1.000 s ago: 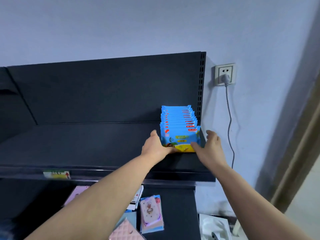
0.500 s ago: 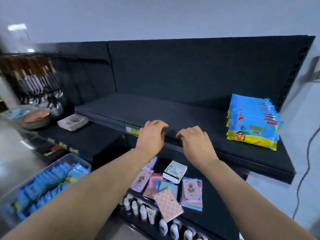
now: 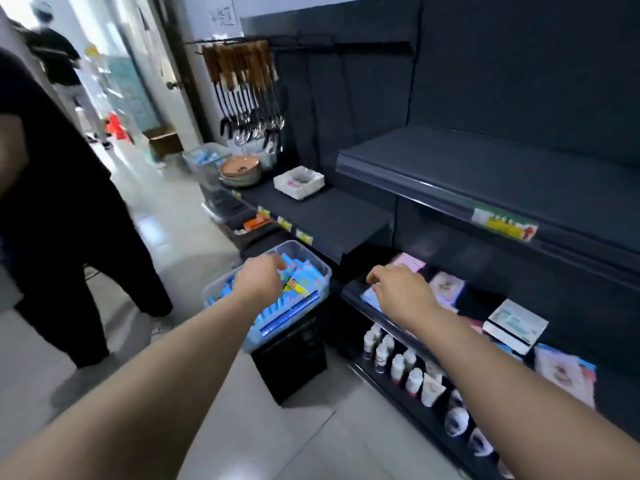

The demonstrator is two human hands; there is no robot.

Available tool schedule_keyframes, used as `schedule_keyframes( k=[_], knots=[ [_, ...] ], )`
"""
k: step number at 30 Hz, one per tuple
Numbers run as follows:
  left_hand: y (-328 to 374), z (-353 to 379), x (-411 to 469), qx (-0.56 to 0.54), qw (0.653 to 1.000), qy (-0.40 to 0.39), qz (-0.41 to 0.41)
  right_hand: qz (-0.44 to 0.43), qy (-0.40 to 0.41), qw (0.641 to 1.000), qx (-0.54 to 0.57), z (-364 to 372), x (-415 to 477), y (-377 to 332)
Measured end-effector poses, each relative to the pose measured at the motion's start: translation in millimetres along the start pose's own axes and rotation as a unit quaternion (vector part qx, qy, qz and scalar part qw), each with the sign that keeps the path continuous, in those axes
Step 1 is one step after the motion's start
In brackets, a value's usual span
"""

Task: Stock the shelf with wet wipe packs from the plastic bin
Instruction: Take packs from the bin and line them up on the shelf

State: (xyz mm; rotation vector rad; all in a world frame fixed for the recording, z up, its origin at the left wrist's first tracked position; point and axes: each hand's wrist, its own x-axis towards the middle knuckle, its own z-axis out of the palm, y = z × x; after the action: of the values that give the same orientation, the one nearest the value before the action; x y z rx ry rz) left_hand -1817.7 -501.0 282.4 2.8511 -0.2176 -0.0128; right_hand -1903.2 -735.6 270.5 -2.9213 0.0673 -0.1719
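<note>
The plastic bin [image 3: 320, 271] stood on a black stand [image 3: 294, 358] on the floor, just beside the left end of the shelving. It held wet wipe packs [image 3: 304, 277] in blue wrappers, stacked close together up to near the rim.

The left hand [image 3: 258, 280] was over the bin, back of the hand toward the camera, its fingers curled down among the packs. The fingertips were hidden behind the hand and the frame was blurred there, so it could not be told whether a pack was gripped.

The right hand [image 3: 403, 291] hung above the front edge of a lower shelf, right of the bin and apart from it. Its fingers [image 3: 379, 273] were loosely curled and held nothing.

The dark upper shelf [image 3: 485, 174] lay up and to the right of both hands, with a price label [image 3: 504, 225] on its front rail. No packs showed on the part of it in view.

Below it, flat pink and blue packets [image 3: 446, 284] and a white box [image 3: 516, 322] lay on the lower shelf, with small white bottles [image 3: 391, 363] ranged along the level beneath. Further left, utensils [image 3: 246, 88] hung from a rail above stacked bowls [image 3: 240, 169] and a white tray [image 3: 298, 181]. A person in black clothing [image 3: 52, 188] stood in the aisle at the left edge.
</note>
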Motion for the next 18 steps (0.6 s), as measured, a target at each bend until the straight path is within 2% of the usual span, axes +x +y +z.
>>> schedule_keyframes(
  k=[5,10,18],
  knots=[
    [-80.2,-0.3,12.4,-0.001,0.996,-0.024,-0.089,0.004,-0.063,0.998,0.019,46.9,31.1,-45.2],
    [-115.3,20.1,26.9,0.000,0.987,-0.072,-0.140,0.008,-0.109,0.994,0.024,84.3,63.8,-61.6],
    [-138.5,62.0,113.3,0.010,0.983,-0.123,-0.133,0.047,-0.161,0.985,0.039,150.5,160.0,-60.2]
  ],
)
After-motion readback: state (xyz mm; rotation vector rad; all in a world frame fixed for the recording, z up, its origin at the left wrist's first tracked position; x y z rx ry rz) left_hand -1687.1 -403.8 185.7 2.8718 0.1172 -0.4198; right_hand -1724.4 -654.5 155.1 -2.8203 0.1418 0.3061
